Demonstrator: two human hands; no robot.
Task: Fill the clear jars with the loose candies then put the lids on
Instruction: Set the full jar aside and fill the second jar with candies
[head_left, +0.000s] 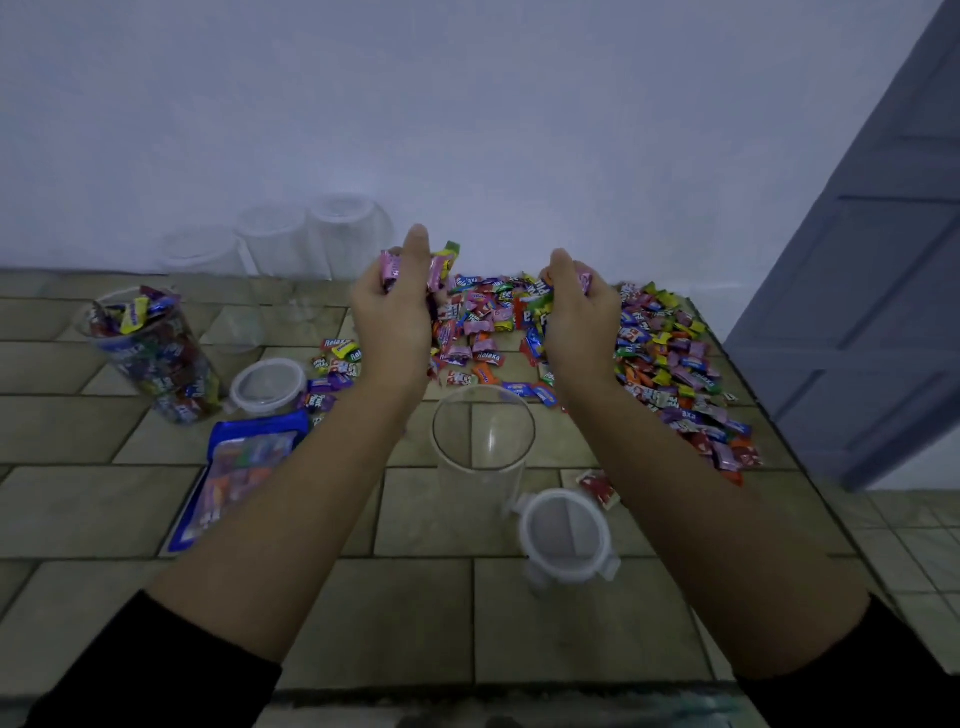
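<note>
A wide heap of loose wrapped candies (660, 358) covers the tiled counter at the back right. My left hand (397, 312) grips a bunch of pink and yellow candies lifted above the heap. My right hand (574, 317) grips another handful beside it. An empty clear jar (483, 447) stands upright between my forearms, in front of both hands. Its white lid (566, 535) lies on the counter just to the jar's front right. A jar full of candies (153, 353) stands at the left, with a second lid (267, 387) next to it.
Several empty clear jars (275, 244) stand along the white wall at the back left. A blue candy bag (239, 473) lies flat under my left forearm. One red candy (597, 486) lies apart near my right forearm. The counter ends at the right by a grey door (883, 291).
</note>
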